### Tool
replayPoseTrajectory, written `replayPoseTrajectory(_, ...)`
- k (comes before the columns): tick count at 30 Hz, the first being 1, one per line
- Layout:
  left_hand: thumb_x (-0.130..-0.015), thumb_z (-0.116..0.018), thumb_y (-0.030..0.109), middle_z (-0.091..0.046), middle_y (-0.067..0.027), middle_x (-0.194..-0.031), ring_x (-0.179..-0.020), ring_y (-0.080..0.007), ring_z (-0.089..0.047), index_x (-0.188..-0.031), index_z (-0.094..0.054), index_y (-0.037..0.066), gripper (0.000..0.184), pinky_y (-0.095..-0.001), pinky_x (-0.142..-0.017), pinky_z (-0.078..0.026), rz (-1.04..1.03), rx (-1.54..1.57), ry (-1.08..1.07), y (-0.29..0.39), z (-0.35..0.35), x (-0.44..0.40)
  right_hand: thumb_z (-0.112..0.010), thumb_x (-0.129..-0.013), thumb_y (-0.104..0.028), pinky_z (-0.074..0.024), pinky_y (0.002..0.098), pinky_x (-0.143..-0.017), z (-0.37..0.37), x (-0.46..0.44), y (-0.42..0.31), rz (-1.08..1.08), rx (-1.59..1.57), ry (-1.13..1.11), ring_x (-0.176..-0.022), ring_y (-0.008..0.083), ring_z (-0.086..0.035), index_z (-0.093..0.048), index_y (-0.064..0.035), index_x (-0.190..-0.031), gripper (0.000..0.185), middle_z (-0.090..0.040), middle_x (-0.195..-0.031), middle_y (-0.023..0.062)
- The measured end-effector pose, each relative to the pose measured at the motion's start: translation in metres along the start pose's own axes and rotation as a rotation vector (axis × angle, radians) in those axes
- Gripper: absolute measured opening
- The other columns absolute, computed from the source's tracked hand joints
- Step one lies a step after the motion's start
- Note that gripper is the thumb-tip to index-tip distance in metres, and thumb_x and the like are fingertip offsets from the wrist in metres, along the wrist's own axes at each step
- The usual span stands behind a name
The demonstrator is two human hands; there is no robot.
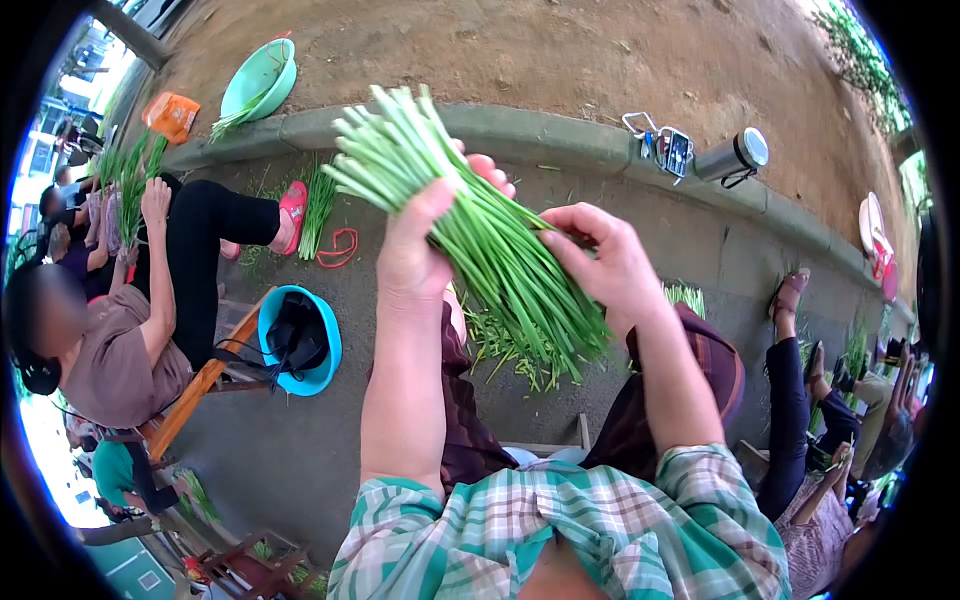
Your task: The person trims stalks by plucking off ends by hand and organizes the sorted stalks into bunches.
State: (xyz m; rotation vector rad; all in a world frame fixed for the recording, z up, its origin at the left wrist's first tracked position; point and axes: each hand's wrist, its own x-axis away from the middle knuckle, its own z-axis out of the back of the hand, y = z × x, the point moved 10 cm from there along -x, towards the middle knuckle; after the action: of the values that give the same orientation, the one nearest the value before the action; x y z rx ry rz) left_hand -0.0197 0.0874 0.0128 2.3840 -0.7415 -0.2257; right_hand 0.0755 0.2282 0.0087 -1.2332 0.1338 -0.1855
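Note:
A thick bunch of garlic chives point(490, 225), long green stalks with pale ends pointing up and left, is held over my lap. My left hand point(425, 230) wraps round it near the pale ends, thumb on top and fingertips showing on the far side. At the bunch's right edge my right hand point(600, 260) is closed, thumb and forefinger pinched on stalks there; its other fingers are partly hidden. Short cut green pieces point(520, 365) lie scattered on the ground under the bunch, between my knees. Behind my right hand, more stalks point(685, 297) show partly.
A kerb point(480, 125) crosses ahead, with a steel flask point(732, 155) and a phone point(678, 153) on it. A blue bucket point(300, 340) holding something black stands left, near a seated person point(130, 340). A green basin point(260, 80) sits beyond. Other people work at right.

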Motion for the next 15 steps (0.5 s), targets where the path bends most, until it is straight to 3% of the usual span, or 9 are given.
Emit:
replayPoseTrajectory(3,-0.086,-0.063,0.019,-0.062,-0.0115,-0.106,-0.102,-0.0272,-0.062,-0.120,-0.050,0.005,0.039,-0.0545,-0.101,-0.045,-0.080,0.127,-0.020,0.023,0.008,-0.005,-0.065,-0.087,-0.010,-0.0518,0.0304,-0.074,0.043,0.010,0.001,0.073,0.249,0.028,-0.083,0.0192,-0.065,-0.068,-0.0024,-0.105,0.019,-0.068,-0.093,0.0113)
replayPoseTrajectory(11,-0.090,-0.064,0.020,-0.064,-0.0097,-0.108,-0.103,-0.0249,-0.062,-0.116,-0.055,0.005,0.031,-0.0515,-0.103,-0.043,-0.100,-0.015,0.195,0.037,0.060,-0.035,-0.060,-0.094,-0.012,-0.0463,0.0206,-0.070,0.199,0.094,0.099,-0.256,0.238,0.355,-0.076,0.0052,-0.056,-0.067,-0.0020,-0.109,0.020,-0.063,-0.086,-0.0019)
replayPoseTrajectory(14,-0.085,-0.068,0.009,-0.066,-0.0119,-0.105,-0.093,-0.0255,-0.065,-0.116,-0.054,0.003,0.034,-0.0431,-0.089,-0.055,-0.075,-0.464,0.244,0.028,0.074,-0.056,-0.062,-0.093,-0.014,-0.0482,0.0231,-0.070,0.224,0.146,0.175,-0.371,0.379,0.405,-0.075,0.0078,-0.058,-0.067,-0.0022,-0.107,0.019,-0.066,-0.086,0.0026)
replayPoseTrajectory(15,-0.081,-0.071,0.004,-0.069,-0.0104,-0.097,-0.085,-0.0190,-0.067,-0.107,-0.063,0.001,0.027,-0.0334,-0.079,-0.055,-0.044,-0.620,0.238,0.019,0.062,-0.058,-0.063,-0.093,-0.015,-0.0491,0.0243,-0.070,0.225,0.165,0.200,-0.406,0.438,0.410,-0.075,0.0092,-0.059,-0.067,-0.0021,-0.105,0.019,-0.067,-0.087,0.0045)
